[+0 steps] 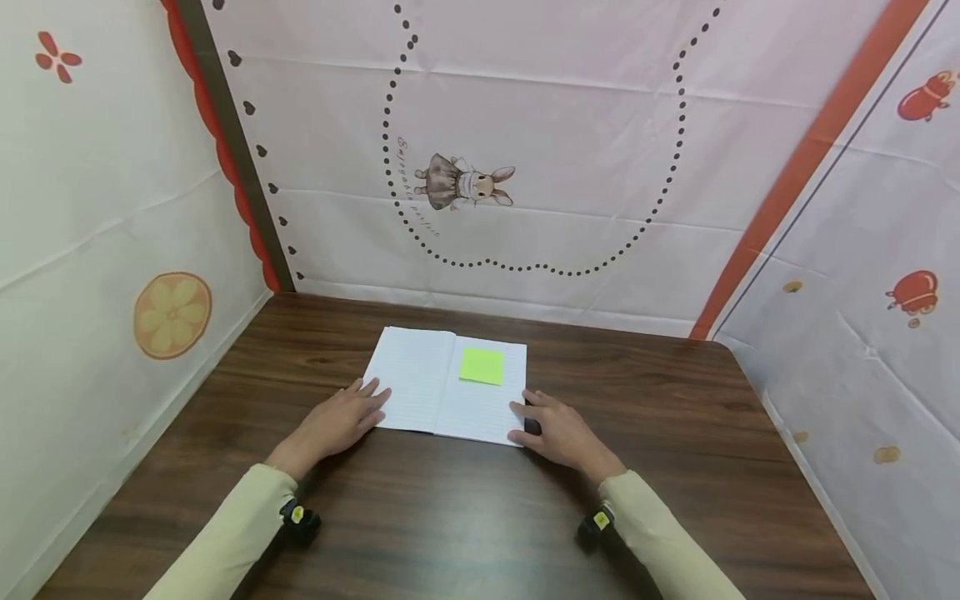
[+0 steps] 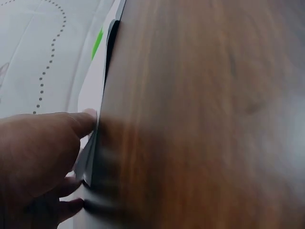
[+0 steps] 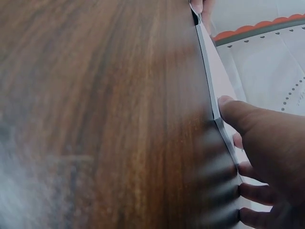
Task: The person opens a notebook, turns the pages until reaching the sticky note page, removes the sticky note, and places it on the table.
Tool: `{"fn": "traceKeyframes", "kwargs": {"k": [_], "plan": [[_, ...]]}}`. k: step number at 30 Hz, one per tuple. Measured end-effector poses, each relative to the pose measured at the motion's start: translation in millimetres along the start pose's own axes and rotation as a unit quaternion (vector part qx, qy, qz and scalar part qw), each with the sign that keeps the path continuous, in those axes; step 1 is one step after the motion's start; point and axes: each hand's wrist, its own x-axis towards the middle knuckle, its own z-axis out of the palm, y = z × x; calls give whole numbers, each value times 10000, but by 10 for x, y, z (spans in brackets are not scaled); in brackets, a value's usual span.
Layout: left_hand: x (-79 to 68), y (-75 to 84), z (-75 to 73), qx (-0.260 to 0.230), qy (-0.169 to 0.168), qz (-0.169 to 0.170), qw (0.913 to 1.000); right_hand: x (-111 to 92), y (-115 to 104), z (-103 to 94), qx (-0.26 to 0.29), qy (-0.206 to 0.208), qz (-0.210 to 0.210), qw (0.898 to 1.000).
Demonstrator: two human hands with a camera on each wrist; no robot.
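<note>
An open notebook (image 1: 408, 375) with ruled white pages lies on the brown wooden table. A square yellow-green sticky note (image 1: 481, 366) sits on the upper part of its right page. My left hand (image 1: 341, 421) rests at the lower left edge, fingers spread, some on the page. In the left wrist view, its thumb (image 2: 86, 121) touches the page near the edge. My right hand (image 1: 558, 429) rests at the lower right edge, with thumb and a finger on the page. In the right wrist view, its other fingers (image 3: 257, 193) reach down beside the notebook's edge.
The wooden table (image 1: 465, 533) extends around the notebook. Printed white cloth walls (image 1: 570, 183) stand behind and at both sides. A black wrist device is strapped at each cream sleeve (image 1: 240, 525).
</note>
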Motion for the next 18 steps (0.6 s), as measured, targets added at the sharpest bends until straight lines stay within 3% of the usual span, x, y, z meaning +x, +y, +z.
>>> {"fn": "traceKeyframes", "kwargs": {"k": [11, 18], "plan": [[-93, -80, 25, -327, 53, -111, 9994, 44, -20, -48, -358, -61, -259, 9990], [-73, -46, 3, -372, 24, -77, 9993, 230, -101, -197, -871, 6, -481, 9950]]}}
